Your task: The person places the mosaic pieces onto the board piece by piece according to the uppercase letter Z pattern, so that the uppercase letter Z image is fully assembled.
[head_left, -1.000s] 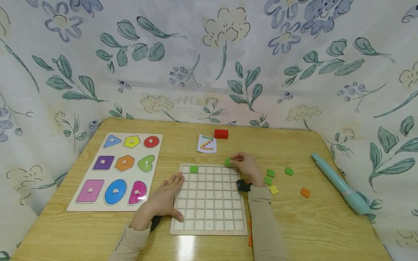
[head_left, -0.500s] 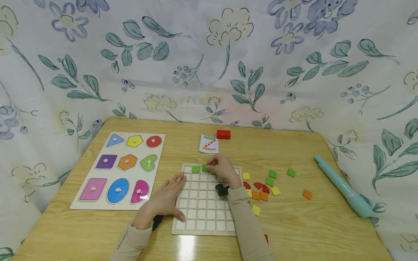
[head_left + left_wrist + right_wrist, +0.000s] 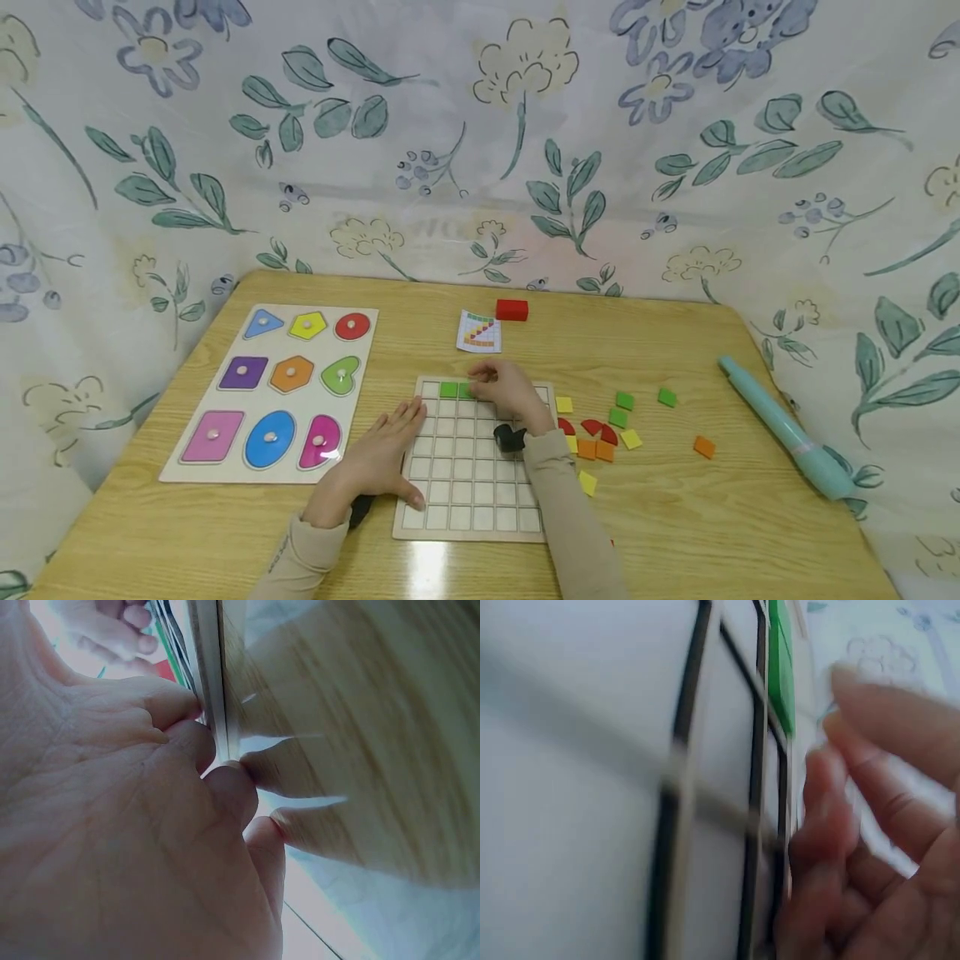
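Note:
A pale wooden grid board [image 3: 465, 535] lies on the table in the head view. Two green square tiles [image 3: 448, 390] sit side by side in its top row, in the second and third cells. My right hand [image 3: 506, 390] is over that row, fingertips right by the second tile. In the right wrist view the fingers are loosely bent with nothing between them, a little apart from the green tile [image 3: 781, 671]. My left hand [image 3: 375, 454] lies spread along the board's left edge, thumb on the lower left corner; in the left wrist view its fingertips touch the edge.
Loose green [image 3: 625, 401], yellow, orange [image 3: 703, 447] and red pieces lie right of the board. Behind it are a pattern card [image 3: 479, 332] and a red block [image 3: 512, 310]. A shape-knob puzzle [image 3: 175, 473] lies left, a teal pen-like stick [image 3: 783, 425] far right. A floral curtain hangs behind.
My right hand has carried a green tile leftward from the board's top right and set it in the third cell, then let go. The left hand stays on the board's edge.

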The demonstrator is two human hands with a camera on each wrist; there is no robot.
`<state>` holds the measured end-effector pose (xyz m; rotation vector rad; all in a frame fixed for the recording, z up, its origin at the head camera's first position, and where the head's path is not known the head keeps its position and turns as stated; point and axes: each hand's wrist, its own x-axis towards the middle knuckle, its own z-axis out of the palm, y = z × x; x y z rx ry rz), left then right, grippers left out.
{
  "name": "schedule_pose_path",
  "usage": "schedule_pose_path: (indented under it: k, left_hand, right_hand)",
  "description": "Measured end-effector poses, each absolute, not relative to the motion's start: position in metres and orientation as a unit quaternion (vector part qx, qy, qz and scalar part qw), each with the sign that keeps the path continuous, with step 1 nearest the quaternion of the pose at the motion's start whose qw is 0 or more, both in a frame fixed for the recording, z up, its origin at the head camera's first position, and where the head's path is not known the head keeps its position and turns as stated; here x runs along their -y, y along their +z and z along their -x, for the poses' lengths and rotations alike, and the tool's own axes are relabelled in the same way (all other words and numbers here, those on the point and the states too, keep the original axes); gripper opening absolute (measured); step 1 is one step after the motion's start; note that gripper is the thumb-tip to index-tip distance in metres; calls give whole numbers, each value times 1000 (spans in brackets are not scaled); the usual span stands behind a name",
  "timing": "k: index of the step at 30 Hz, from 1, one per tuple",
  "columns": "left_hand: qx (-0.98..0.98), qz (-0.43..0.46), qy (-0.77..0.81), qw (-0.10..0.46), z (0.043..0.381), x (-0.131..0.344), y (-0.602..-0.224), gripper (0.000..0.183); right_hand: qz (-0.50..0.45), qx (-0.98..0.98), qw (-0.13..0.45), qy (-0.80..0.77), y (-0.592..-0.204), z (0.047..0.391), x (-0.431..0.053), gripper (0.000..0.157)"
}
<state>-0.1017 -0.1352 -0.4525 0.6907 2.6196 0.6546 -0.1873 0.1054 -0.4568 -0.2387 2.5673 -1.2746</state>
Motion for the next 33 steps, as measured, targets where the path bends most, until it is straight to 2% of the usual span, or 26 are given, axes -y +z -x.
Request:
schedule_pose_path:
  k: [4,11,23,28,33]
  left_hand:
    - [-926,-243,231,176,102,135,-453,132]
    - [-926,-244,229,176,101,136,-451,132]
    - [-923,-245,232,183,104,136,-456,132]
    - [-922,-245,235,184,105,137,-455,132]
    - [-923,-246,231,183,105,137,-454,132]
  right_hand:
    - [62,-857,126,-495,-454,187,-129,29]
    - [6,-849,65,-525,-458,181,-189,33]
    - [-201,-853,-34,-481,-451,144,-313,44]
    - [-234,-865,-30,-443,-457,127,-340,45]
    - [-209,-891,-6,-403,-456,124,-337,42]
